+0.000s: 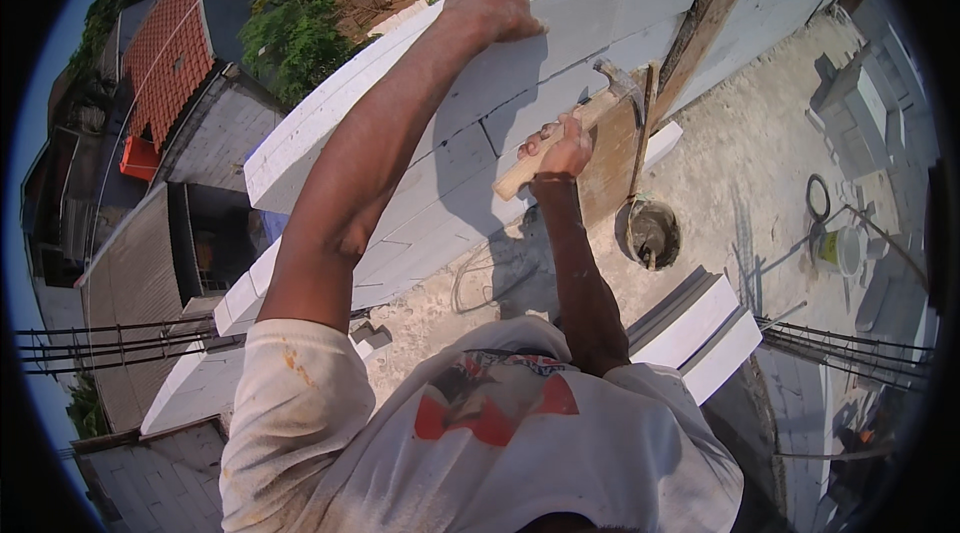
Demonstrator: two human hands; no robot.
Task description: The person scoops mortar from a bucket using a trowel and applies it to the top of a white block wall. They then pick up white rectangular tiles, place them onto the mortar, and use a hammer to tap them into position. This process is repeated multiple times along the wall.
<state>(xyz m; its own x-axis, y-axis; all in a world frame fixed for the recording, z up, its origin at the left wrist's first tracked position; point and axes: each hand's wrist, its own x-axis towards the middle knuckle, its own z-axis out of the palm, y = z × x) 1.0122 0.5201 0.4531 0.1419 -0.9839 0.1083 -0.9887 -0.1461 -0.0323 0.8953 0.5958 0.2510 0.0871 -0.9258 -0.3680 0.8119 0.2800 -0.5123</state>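
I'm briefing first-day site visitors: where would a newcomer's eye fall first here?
Probably on the wooden-handled claw hammer near the centre, held in the right grip. Next comes the white block wall across the top, the left grip on its upper edge. The red tiled roof stands out at upper left.

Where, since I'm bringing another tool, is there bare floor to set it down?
Bare concrete floor lies between the block wall and the light blocks at right. It's crowded around the white pail and black ring.
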